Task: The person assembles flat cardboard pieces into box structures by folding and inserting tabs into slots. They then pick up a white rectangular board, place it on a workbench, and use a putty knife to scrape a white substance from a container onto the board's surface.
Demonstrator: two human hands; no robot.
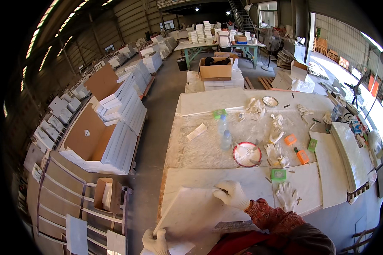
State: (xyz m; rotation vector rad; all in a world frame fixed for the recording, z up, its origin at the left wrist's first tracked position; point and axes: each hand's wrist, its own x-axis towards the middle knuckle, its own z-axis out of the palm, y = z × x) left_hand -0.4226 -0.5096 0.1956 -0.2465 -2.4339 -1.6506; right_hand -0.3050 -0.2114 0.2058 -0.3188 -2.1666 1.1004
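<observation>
A pale, flat stone tile (191, 212) is tilted at the near edge of the table, between my two gloved hands. My left hand (155, 242), in a white knit glove, is closed on the tile's lower left corner. At its upper right corner, my right hand (232, 194) curls its gloved fingers over the edge. A patterned red-brown sleeve covers my right forearm. Just beyond that sleeve lie a loose white glove (287, 196) and a green box (278, 174). The tile's underside is hidden.
On the table (178, 148) are a red-rimmed bowl (247, 154) of white paste, plastic bottles (226, 140), orange boxes (302, 157) and more gloves. Stacked white boxes (123, 144) and a metal rack (68, 204) stand left. A person (224, 38) is at a far table.
</observation>
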